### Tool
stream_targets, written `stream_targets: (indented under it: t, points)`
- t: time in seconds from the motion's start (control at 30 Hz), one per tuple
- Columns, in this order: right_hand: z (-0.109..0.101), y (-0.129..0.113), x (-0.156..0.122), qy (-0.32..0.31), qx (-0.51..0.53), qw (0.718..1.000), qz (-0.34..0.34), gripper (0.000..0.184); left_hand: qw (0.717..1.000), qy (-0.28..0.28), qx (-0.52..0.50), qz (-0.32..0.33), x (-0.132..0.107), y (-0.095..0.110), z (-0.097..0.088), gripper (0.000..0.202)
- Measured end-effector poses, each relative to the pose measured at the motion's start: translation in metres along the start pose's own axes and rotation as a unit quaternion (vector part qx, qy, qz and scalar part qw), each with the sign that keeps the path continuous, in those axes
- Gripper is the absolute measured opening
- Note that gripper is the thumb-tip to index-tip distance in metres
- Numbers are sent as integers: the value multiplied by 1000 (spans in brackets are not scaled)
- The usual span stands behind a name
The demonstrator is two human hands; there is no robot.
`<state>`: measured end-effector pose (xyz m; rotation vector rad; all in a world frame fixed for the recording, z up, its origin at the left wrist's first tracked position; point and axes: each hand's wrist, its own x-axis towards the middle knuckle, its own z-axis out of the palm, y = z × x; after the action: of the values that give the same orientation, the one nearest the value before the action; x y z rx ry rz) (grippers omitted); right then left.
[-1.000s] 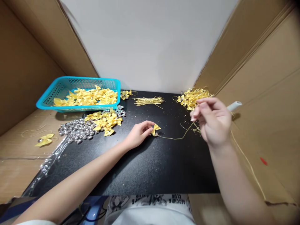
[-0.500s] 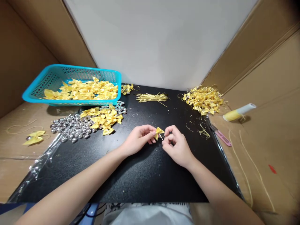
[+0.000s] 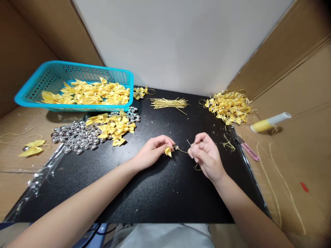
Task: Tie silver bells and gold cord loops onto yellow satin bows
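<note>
My left hand (image 3: 155, 151) is closed on a yellow ribbon bow (image 3: 168, 152), with part of the bow hidden by the fingers. A small silver bead (image 3: 176, 147) sits at the bow's right side, by my fingertips. From the bead a thin gold cord (image 3: 183, 151) runs across to my right hand (image 3: 207, 155), which is closed and pinches it. A thin, pale needle-like stick (image 3: 188, 141) pokes out of the right fingers. Below that hand hangs a loop of the cord (image 3: 197, 167).
At the left stands a blue basket (image 3: 77, 107) of yellow bows, with silver beads (image 3: 77, 137) and loose bows (image 3: 116, 127) before it. Gold cords (image 3: 169, 103) lie at the back. Finished-looking bows (image 3: 230, 106) are heaped at the right, near pink-handled snips (image 3: 250, 151) and a tube (image 3: 270, 122).
My right hand has moved right, away from the left, drawing the gold cord out between them. The bow has turned in my left fingers, and the bead shows beside it. The view has shifted slightly.
</note>
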<state>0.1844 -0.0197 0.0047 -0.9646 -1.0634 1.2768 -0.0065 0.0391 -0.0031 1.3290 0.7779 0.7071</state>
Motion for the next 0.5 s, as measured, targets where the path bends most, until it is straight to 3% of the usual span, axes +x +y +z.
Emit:
stream_targets:
  t: [0.17, 0.37, 0.5]
  points:
    - [5, -1, 2, -31, -132, 988, 71, 23, 999, -1, -3, -47, -1, -2, 1, 17]
    - [5, 3, 4, 27, -135, 990, 34, 25, 993, -26, -40, -110, -2, 3, -1, 14]
    - [4, 1, 7, 71, -133, 988, 15, 28, 992, -39, -49, -110, -3, 3, 0, 17]
